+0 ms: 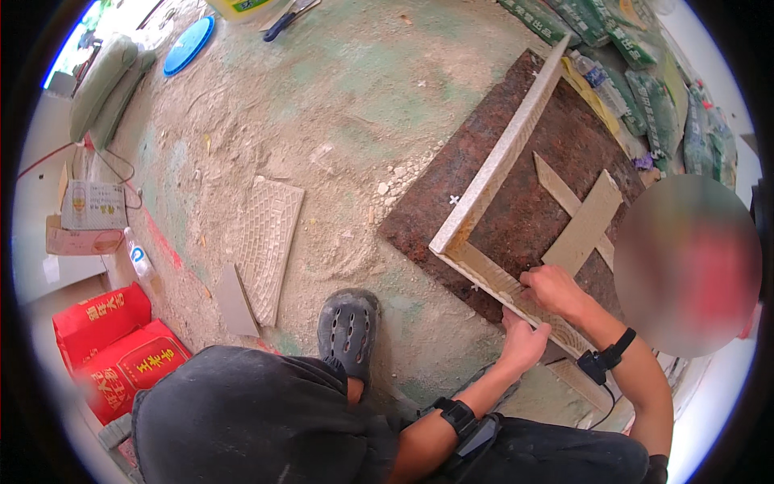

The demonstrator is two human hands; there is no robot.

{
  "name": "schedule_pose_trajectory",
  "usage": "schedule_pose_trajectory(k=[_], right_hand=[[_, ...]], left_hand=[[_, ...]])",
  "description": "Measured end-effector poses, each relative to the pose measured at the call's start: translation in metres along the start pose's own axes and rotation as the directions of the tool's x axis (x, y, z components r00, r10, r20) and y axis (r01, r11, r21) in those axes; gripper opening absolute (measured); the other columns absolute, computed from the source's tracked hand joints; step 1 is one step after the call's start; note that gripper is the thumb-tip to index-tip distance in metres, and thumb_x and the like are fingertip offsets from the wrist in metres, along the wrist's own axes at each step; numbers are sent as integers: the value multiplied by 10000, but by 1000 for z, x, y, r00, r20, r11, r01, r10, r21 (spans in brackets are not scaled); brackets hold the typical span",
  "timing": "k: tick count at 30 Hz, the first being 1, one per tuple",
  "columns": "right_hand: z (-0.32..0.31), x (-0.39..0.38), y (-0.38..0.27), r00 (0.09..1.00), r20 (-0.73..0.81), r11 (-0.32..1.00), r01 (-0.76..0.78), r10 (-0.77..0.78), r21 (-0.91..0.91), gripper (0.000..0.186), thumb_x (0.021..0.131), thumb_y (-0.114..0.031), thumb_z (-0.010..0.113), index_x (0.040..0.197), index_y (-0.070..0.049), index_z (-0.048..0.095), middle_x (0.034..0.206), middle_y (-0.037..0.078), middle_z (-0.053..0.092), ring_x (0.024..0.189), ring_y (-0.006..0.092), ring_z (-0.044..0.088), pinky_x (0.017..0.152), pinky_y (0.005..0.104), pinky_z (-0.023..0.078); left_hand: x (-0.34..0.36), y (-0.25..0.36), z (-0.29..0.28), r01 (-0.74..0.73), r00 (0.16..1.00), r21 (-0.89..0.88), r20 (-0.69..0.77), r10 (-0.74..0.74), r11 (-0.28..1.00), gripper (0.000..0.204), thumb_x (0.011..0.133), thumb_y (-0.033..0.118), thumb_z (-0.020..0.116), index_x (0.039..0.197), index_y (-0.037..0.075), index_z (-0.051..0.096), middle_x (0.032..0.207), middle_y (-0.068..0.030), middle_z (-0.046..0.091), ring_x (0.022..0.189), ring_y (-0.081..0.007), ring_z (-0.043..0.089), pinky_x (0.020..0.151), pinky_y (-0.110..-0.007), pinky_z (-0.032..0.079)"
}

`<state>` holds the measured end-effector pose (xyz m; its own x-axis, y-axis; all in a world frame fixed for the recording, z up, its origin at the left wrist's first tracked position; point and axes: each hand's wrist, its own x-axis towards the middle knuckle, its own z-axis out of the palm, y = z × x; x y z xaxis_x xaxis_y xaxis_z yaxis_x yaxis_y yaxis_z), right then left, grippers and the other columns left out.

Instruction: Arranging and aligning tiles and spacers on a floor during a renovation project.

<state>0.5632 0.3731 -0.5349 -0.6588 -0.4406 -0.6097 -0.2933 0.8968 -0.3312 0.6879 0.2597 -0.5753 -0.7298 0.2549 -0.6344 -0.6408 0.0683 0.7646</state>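
Two narrow tile strips stand on edge and meet at a corner on a dark reddish-brown slab (431,214). The long strip (506,157) runs away toward the far right; the nearer strip (493,274) runs toward me. My left hand (524,343) is closed on the nearer strip's outer side, its fingertips at the top edge. Over the inner side, my right hand (555,292) has its fingers bent together; whatever lies between them is hidden. Just beyond it, a flat beige tile piece (587,222) lies across a thinner strip (556,184) on the slab.
Broken tile pieces (278,234) lie on the dusty floor, left of my shoe (348,327). Green bags (645,105) and a plastic bottle (595,77) line the far right. Red bags (121,347) sit at left; a blue lid (189,46) and a scraper (284,22) lie farther off.
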Motion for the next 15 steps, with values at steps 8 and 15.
schedule_pose_trajectory(k=[8, 15], right_hand=[[1, 4, 0, 999, 38, 999, -33, 33, -17, 215, 831, -208, 770, 942, -28, 727, 878, 225, 730, 893, 449, 707, 771, 538, 559], [-3, 4, -4, 999, 18, 999, -50, 50, -3, 221, 813, -200, 792, 917, -18, 724, 867, 237, 720, 874, 451, 708, 766, 544, 554]], left_hand=[[-2, 13, 0, 36, 999, -89, -18, -38, 995, 909, 873, 195, 668, 1493, -196, 130, 1497, -413, 282, 1396, -577, 319, 1186, -558, 334], [-1, 13, 1, 5, 1000, -30, -4, -5, 1000, 934, 863, 177, 682, 1487, -205, 99, 1482, -447, 298, 1393, -587, 324, 1190, -558, 335]])
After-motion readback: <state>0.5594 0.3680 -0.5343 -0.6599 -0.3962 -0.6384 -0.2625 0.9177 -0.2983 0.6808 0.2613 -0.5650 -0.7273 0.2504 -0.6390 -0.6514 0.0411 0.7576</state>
